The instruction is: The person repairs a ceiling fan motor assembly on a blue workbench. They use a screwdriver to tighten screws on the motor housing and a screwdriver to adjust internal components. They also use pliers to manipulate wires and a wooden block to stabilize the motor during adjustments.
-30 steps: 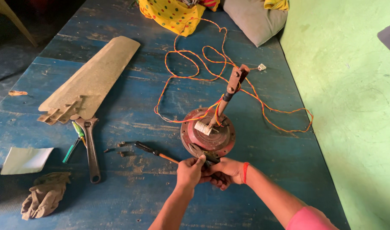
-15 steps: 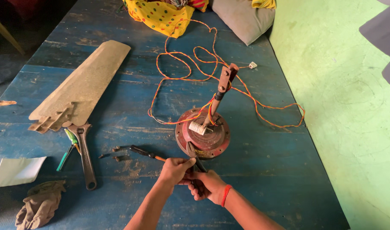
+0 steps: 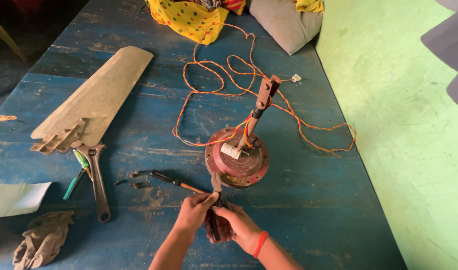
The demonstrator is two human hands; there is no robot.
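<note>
A rusty red ceiling fan motor [image 3: 237, 161] stands on the blue wooden table [image 3: 299, 210] with its rod [image 3: 261, 105] leaning up and right. Orange twisted wire [image 3: 224, 75] loops from it across the table. My left hand [image 3: 195, 210] and my right hand [image 3: 234, 226], with a red thread on the wrist, both grip the handles of pliers [image 3: 217, 196]. The pliers' jaws touch the near rim of the motor. A screwdriver [image 3: 176, 182] lies just left of my hands.
A dusty fan blade [image 3: 96, 97] lies at the left, an adjustable wrench [image 3: 97, 180] and green-handled tool [image 3: 79, 167] below it. A rag [image 3: 44, 240] and white paper [image 3: 14, 199] sit at the lower left. Yellow cloth [image 3: 189, 15] and a grey cushion [image 3: 286, 25] lie at the far end. A green wall [image 3: 404, 125] bounds the right.
Both hands stay on the pliers at the motor's near rim; they have shifted slightly left and closer together. The view has tilted a little.
</note>
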